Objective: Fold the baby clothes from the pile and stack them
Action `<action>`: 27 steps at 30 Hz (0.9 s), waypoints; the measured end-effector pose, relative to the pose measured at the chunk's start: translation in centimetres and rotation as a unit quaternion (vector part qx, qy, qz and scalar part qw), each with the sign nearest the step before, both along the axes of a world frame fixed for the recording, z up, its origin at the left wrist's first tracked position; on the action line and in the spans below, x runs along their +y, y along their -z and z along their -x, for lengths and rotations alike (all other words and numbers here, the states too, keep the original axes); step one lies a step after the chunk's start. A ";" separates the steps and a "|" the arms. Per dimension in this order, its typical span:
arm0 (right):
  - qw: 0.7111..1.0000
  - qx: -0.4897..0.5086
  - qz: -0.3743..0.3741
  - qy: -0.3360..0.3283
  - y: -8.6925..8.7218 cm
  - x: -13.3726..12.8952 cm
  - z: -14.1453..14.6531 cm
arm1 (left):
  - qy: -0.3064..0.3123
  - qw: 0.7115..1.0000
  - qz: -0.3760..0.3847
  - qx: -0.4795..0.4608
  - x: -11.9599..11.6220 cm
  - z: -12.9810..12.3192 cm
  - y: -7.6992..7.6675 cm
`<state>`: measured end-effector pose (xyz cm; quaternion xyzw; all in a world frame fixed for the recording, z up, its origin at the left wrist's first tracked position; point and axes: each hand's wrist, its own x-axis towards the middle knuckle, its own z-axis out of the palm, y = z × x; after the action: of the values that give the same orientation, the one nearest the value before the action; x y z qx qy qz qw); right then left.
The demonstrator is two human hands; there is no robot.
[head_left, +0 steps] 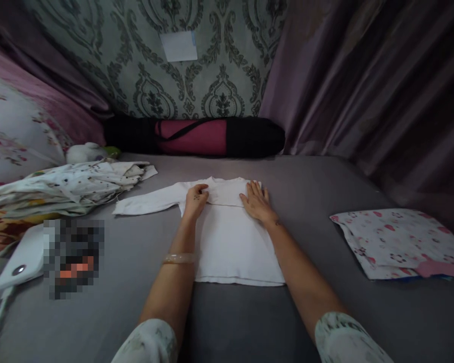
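Observation:
A white long-sleeved shirt [234, 247] lies flat, its hem toward me. One sleeve [147, 200] stretches out to the left, while the other [225, 195] is folded across the chest. My left hand [196, 200] is at the left shoulder by the end of the folded sleeve, its fingers curled and closed on the fabric; the fingertips are partly hidden. Flat on the right shoulder, over the sleeve's fold, rests my right hand [256, 201] with fingers stretched out.
Grey bedding [306, 186] lies beneath everything. To the right is a folded pink-patterned cloth [397, 242]. Crumpled spotted fabric [83, 186] and a white device [26, 254] with a cable are at left. A long black and maroon bag [196, 136] lies along the wall.

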<state>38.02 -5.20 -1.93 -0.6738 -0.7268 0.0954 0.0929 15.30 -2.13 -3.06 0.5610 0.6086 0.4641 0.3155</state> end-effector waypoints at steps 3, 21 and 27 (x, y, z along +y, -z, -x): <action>1.000 -0.011 -0.003 0.003 0.1 0.0 0.0 | 0.000 0.999 0.001 0.054 -0.2 0.0 -0.1; 0.998 -0.014 -0.004 0.068 0.8 0.1 -0.2 | 0.039 0.961 -0.077 0.263 -0.1 -0.1 0.3; 0.996 -0.030 0.008 0.084 0.9 0.4 -0.4 | 0.010 0.944 -0.009 0.329 -0.9 -0.4 -0.1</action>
<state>38.38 -4.80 -2.84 -0.7358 -0.6692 0.0734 0.0733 15.70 -3.06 -2.95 0.6913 0.6688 0.2556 0.0972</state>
